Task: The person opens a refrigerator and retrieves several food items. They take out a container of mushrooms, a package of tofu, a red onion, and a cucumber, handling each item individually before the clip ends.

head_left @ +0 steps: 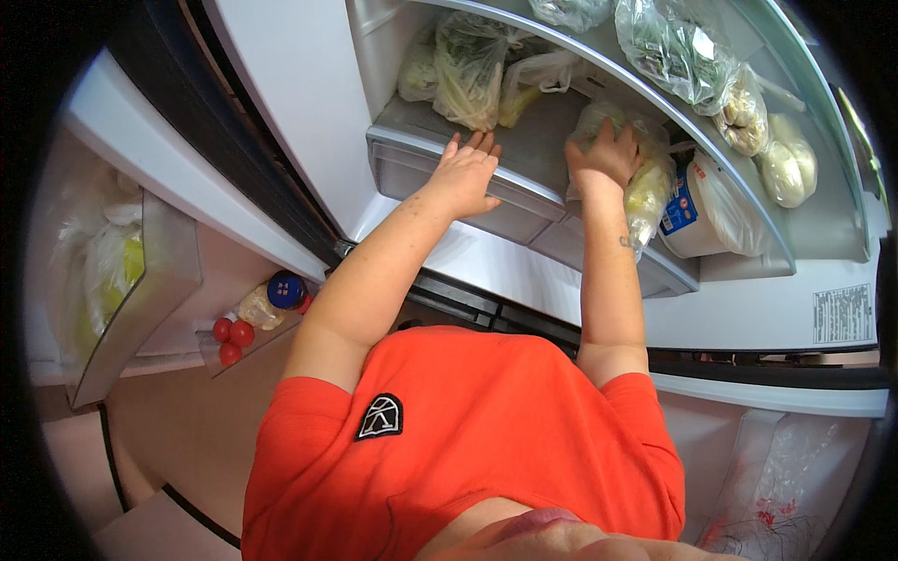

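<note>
My left hand (466,172) reaches over the front of a refrigerator shelf (530,161), fingers apart and holding nothing. Its fingertips are close to a clear plastic bag of leafy vegetables (466,77); whether they touch it I cannot tell. Behind and to the right of that bag lies another thin bag with something yellowish in it (523,102). My right hand (607,158) rests with spread fingers on a plastic bag of pale green vegetables (649,186) at the shelf's right part. The palm and the bag's part beneath it are hidden.
A white tub with a blue label (701,210) stands right of my right hand. Bagged greens (673,63) and pale bagged produce (789,165) lie on the upper glass shelf. The open left door's bins hold bags, red tomatoes (242,334) and a blue-lidded jar (285,289). Another open door is at right.
</note>
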Demonstrator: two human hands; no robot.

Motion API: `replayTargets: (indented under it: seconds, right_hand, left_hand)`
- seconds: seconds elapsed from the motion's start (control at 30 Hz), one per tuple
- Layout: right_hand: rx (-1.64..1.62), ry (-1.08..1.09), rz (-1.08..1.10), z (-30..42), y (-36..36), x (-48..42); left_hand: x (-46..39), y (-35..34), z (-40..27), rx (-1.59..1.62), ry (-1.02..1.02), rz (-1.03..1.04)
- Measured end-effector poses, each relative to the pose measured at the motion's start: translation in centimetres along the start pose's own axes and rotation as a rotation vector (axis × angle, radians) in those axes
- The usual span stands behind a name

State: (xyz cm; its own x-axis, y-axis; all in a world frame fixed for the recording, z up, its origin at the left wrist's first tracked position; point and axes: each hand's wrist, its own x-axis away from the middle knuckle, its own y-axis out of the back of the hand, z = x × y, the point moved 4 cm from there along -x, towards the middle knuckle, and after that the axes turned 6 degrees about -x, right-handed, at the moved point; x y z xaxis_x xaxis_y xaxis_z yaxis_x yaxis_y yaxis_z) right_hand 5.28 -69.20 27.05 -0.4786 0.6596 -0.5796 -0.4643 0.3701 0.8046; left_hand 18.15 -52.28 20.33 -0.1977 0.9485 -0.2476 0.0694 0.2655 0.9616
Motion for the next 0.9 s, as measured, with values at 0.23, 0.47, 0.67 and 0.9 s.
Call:
replayTargets:
  seconds: [0.23, 0.47, 0.67, 0.9]
  right_hand:
    - [-0.512, 0.407, 0.202, 9.1, -1.6, -2.5]
    - [-0.134, 0.106, 0.539, 4.3, -5.1, -1.4]
    - [-0.135, 0.146, 0.516, 4.0, 1.0, 2.9]
    - [-0.276, 0.170, 0.229, 6.7, 1.4, 3.0]
  left_hand:
    - [-0.4, 0.5, -0.1, 0.035, -0.009, 0.015]
    - [-0.5, 0.5, 0.0, 0.030, -0.021, 0.048]
    - [-0.1, 0.0, 0.3, 0.036, -0.006, 0.023]
    - [-0.4, 0.3, 0.1, -0.008, 0.012, 0.055]
